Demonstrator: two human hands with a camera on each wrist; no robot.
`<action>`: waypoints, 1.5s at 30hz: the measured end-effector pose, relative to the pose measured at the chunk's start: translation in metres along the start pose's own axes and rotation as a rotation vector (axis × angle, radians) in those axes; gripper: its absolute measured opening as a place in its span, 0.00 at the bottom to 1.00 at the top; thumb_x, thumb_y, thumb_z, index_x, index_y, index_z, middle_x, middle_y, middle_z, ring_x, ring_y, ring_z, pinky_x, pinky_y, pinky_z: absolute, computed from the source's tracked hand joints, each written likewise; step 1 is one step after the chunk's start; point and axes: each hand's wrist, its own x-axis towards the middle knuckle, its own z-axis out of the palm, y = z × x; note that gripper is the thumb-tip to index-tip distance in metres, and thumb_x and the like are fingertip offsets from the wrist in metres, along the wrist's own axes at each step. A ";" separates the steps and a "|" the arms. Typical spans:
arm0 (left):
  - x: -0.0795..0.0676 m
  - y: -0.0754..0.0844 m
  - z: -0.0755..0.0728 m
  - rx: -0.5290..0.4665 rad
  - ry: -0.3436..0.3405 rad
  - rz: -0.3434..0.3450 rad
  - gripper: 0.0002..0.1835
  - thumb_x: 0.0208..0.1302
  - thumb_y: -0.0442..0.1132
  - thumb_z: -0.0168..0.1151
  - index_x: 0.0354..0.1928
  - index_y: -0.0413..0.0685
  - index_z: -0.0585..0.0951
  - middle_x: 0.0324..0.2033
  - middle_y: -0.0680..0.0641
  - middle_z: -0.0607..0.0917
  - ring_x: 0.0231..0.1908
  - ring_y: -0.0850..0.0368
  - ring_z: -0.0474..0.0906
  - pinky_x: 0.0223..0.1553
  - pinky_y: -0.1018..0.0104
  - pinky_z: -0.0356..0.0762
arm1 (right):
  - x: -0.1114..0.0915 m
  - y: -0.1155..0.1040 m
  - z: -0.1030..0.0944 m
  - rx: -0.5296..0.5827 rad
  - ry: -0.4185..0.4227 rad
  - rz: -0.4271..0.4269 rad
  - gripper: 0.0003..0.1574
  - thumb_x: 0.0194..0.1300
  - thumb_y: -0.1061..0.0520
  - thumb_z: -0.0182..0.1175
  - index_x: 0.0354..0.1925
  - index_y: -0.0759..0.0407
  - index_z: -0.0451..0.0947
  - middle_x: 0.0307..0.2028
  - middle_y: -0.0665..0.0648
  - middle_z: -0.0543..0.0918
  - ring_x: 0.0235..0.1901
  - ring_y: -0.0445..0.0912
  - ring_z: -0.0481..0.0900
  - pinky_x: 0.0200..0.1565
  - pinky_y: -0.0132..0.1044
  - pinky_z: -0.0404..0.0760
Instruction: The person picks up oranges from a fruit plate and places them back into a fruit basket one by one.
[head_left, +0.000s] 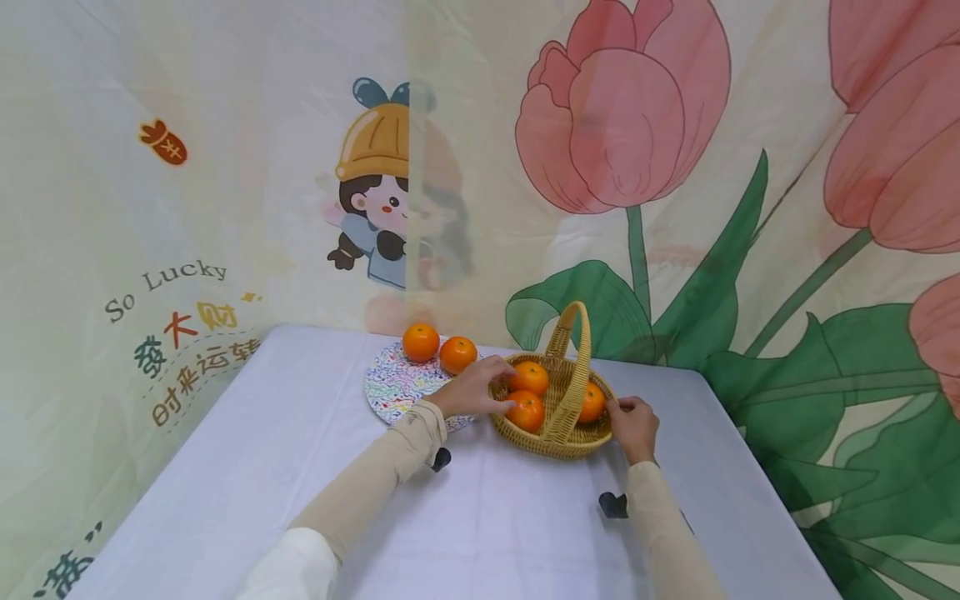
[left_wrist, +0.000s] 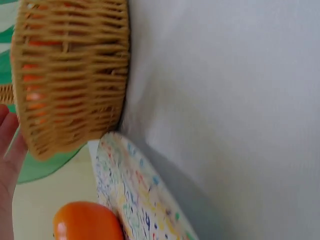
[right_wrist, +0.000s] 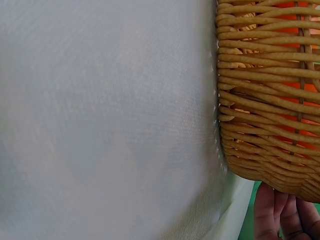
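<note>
A wicker basket (head_left: 562,450) with an arched handle stands on the table, holding three oranges: two on the left of the handle, one orange (head_left: 592,403) on the right. My left hand (head_left: 474,387) reaches over the basket's left rim, thumb and fingers spread beside the front-left orange (head_left: 526,412) and the back-left orange (head_left: 528,378). Whether it touches either is hard to tell. At the right end, my right hand (head_left: 634,427) holds the basket's rim; its fingers (right_wrist: 267,212) press against the wickerwork in the right wrist view.
Left of the basket lies a round speckled plate (head_left: 397,383), close to it, bearing two more oranges (head_left: 420,342). A white cloth covers the table (head_left: 480,533). Printed curtains (head_left: 480,167) hang behind and at the sides. Black wrist-camera parts (head_left: 613,505) show beneath the forearms.
</note>
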 end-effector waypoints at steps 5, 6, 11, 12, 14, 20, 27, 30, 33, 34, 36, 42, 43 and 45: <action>0.000 -0.007 -0.017 -0.126 0.095 -0.030 0.28 0.59 0.46 0.71 0.59 0.42 0.76 0.53 0.41 0.78 0.52 0.45 0.77 0.52 0.57 0.79 | 0.000 0.005 -0.004 -0.004 0.027 -0.005 0.22 0.69 0.50 0.55 0.47 0.69 0.77 0.40 0.67 0.80 0.36 0.54 0.79 0.31 0.36 0.79; 0.000 -0.009 -0.021 -0.134 0.112 -0.045 0.28 0.59 0.45 0.71 0.59 0.43 0.75 0.53 0.42 0.78 0.52 0.46 0.77 0.53 0.57 0.78 | 0.000 0.005 -0.004 -0.005 0.030 -0.006 0.22 0.69 0.51 0.56 0.47 0.69 0.77 0.40 0.67 0.80 0.36 0.54 0.79 0.31 0.35 0.79; -0.005 -0.024 -0.043 -0.149 0.217 -0.132 0.29 0.58 0.43 0.72 0.61 0.46 0.75 0.54 0.47 0.77 0.54 0.47 0.75 0.56 0.54 0.75 | 0.001 0.007 -0.004 -0.003 0.037 -0.003 0.21 0.70 0.51 0.56 0.47 0.69 0.77 0.40 0.67 0.80 0.36 0.54 0.79 0.31 0.36 0.80; -0.006 -0.028 -0.047 -0.174 0.235 -0.142 0.29 0.58 0.41 0.72 0.61 0.46 0.75 0.55 0.45 0.77 0.55 0.45 0.74 0.57 0.52 0.74 | 0.001 0.007 -0.004 -0.005 0.038 -0.001 0.21 0.70 0.51 0.56 0.47 0.69 0.77 0.40 0.67 0.80 0.36 0.54 0.79 0.31 0.36 0.80; -0.010 -0.037 -0.056 -0.193 0.276 -0.159 0.30 0.58 0.41 0.72 0.62 0.46 0.74 0.56 0.43 0.76 0.55 0.43 0.73 0.58 0.48 0.73 | 0.001 0.007 -0.004 -0.008 0.036 0.004 0.21 0.70 0.51 0.55 0.47 0.69 0.77 0.40 0.67 0.80 0.36 0.54 0.79 0.31 0.36 0.80; -0.018 -0.055 -0.077 -0.176 0.378 -0.191 0.30 0.57 0.39 0.72 0.62 0.44 0.75 0.55 0.40 0.77 0.54 0.45 0.75 0.58 0.45 0.72 | 0.003 0.008 -0.004 -0.014 0.042 0.007 0.22 0.70 0.51 0.55 0.48 0.69 0.77 0.40 0.67 0.80 0.36 0.54 0.79 0.32 0.37 0.81; -0.031 -0.072 -0.091 -0.198 0.407 -0.267 0.30 0.59 0.37 0.71 0.64 0.44 0.73 0.59 0.41 0.75 0.58 0.45 0.72 0.62 0.47 0.68 | 0.004 0.008 -0.003 -0.015 0.043 0.002 0.22 0.69 0.51 0.55 0.48 0.70 0.77 0.40 0.67 0.80 0.37 0.55 0.79 0.33 0.38 0.81; -0.038 -0.081 -0.092 -0.204 0.428 -0.305 0.31 0.59 0.37 0.71 0.64 0.43 0.72 0.61 0.41 0.74 0.61 0.43 0.70 0.63 0.46 0.66 | 0.004 0.008 -0.002 -0.010 0.037 0.009 0.22 0.69 0.51 0.54 0.48 0.70 0.77 0.41 0.67 0.80 0.38 0.55 0.79 0.33 0.38 0.81; -0.045 -0.088 -0.091 -0.188 0.453 -0.341 0.32 0.59 0.36 0.71 0.65 0.41 0.71 0.62 0.41 0.73 0.63 0.41 0.67 0.64 0.45 0.64 | 0.004 0.008 -0.001 -0.007 0.039 0.010 0.22 0.70 0.51 0.55 0.48 0.70 0.77 0.41 0.67 0.80 0.38 0.55 0.79 0.33 0.39 0.81; -0.047 -0.090 -0.091 -0.181 0.459 -0.349 0.33 0.59 0.36 0.71 0.65 0.40 0.71 0.62 0.41 0.73 0.63 0.40 0.67 0.64 0.45 0.64 | 0.004 0.008 0.000 -0.007 0.040 0.006 0.22 0.70 0.51 0.55 0.48 0.70 0.77 0.41 0.67 0.80 0.37 0.55 0.79 0.33 0.39 0.81; -0.051 -0.097 -0.090 -0.167 0.459 -0.363 0.35 0.58 0.37 0.72 0.66 0.38 0.69 0.64 0.40 0.71 0.64 0.38 0.65 0.64 0.44 0.63 | 0.004 0.006 0.000 -0.007 0.040 -0.002 0.22 0.69 0.50 0.55 0.48 0.69 0.77 0.40 0.67 0.80 0.37 0.55 0.79 0.33 0.38 0.81; -0.060 -0.115 -0.081 -0.143 0.423 -0.438 0.42 0.56 0.44 0.74 0.71 0.45 0.66 0.69 0.44 0.66 0.68 0.39 0.60 0.65 0.41 0.60 | 0.001 0.002 0.001 -0.002 0.026 -0.002 0.22 0.69 0.50 0.55 0.47 0.68 0.77 0.40 0.66 0.80 0.37 0.54 0.79 0.33 0.36 0.80; -0.061 -0.116 -0.080 -0.147 0.426 -0.450 0.43 0.55 0.44 0.75 0.71 0.46 0.66 0.69 0.45 0.66 0.68 0.41 0.60 0.66 0.42 0.59 | 0.001 0.002 0.002 -0.002 0.028 -0.006 0.22 0.69 0.50 0.55 0.47 0.69 0.77 0.40 0.67 0.80 0.37 0.54 0.79 0.33 0.37 0.80; -0.062 -0.120 -0.079 -0.159 0.432 -0.459 0.44 0.54 0.44 0.75 0.71 0.47 0.65 0.70 0.46 0.65 0.69 0.43 0.58 0.67 0.42 0.57 | 0.000 0.000 0.003 -0.004 0.038 -0.013 0.22 0.69 0.50 0.55 0.47 0.69 0.78 0.40 0.66 0.81 0.37 0.55 0.79 0.33 0.37 0.80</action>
